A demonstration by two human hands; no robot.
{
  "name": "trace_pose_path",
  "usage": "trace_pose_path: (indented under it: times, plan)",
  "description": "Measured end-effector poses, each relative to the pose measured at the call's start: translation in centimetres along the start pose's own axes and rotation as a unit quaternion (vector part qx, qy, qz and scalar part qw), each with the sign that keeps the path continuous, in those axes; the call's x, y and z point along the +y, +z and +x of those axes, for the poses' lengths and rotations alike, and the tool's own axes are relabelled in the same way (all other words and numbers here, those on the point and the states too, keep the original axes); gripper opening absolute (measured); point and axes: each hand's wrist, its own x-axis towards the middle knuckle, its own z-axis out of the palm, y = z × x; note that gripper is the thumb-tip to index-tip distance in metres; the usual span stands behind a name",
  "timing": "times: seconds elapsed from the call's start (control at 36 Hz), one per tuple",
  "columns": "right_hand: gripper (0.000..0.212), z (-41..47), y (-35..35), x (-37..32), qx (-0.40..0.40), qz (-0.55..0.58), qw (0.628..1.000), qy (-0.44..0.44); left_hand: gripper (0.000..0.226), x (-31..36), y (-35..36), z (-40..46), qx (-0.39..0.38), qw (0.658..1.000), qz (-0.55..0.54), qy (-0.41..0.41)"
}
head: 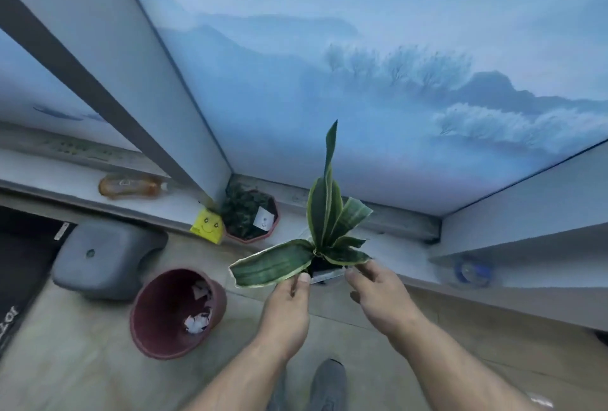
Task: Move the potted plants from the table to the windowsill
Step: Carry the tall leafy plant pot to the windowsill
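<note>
A snake plant (324,213) with green, yellow-edged leaves stands in a small pot (325,274) that I hold with both hands. My left hand (289,307) grips the pot's left side and my right hand (378,292) grips its right side. The pot hovers at the front edge of the white windowsill (394,252); whether it touches the sill cannot be told. A second plant with dark leaves sits in a reddish octagonal pot (251,218) on the sill in the corner, left of the held plant.
A yellow smiley note (207,224) leans beside the octagonal pot. An orange bottle (130,185) lies on the left sill. A clear container with a blue lid (470,270) sits at right. On the floor stand a maroon bin (174,312) with paper and a grey stool (105,259).
</note>
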Motion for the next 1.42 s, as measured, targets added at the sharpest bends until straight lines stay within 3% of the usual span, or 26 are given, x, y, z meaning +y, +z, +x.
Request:
trace_pose_path:
  times: [0.19,0.39,0.58,0.94,1.11,1.22,1.33,1.42]
  plan:
    - [0.020,13.9,3.1,5.4,-0.019,-0.058,0.998,0.009,0.025,-5.7,3.3,12.3,0.027,1.000,0.006,0.006]
    - [0.021,23.0,5.2,8.5,-0.048,-0.071,0.996,-0.009,0.050,-10.2,5.6,20.5,0.076,0.997,-0.010,0.008]
    - [0.027,28.5,6.3,9.9,-0.054,-0.118,0.991,-0.027,0.036,-11.3,6.6,25.0,0.080,0.996,-0.012,0.034]
    - [0.018,32.4,7.8,11.4,-0.063,-0.128,0.990,-0.019,0.011,-12.7,7.2,28.0,0.094,0.995,-0.017,0.012]
    - [0.019,32.7,7.7,11.3,-0.032,-0.096,0.995,0.008,0.028,-12.3,7.9,28.0,0.074,0.997,-0.031,0.003]
    - [0.019,32.0,7.5,11.9,-0.036,-0.100,0.994,0.025,0.020,-11.8,8.2,27.5,0.059,0.998,-0.021,-0.033]
    - [0.043,30.0,6.4,12.6,-0.031,-0.077,0.996,0.037,0.044,-11.4,7.8,25.8,0.007,0.996,-0.007,-0.088]
    - [0.045,27.3,5.1,12.5,-0.025,-0.059,0.996,0.055,0.042,-10.1,7.2,23.6,-0.036,0.995,0.008,-0.088]
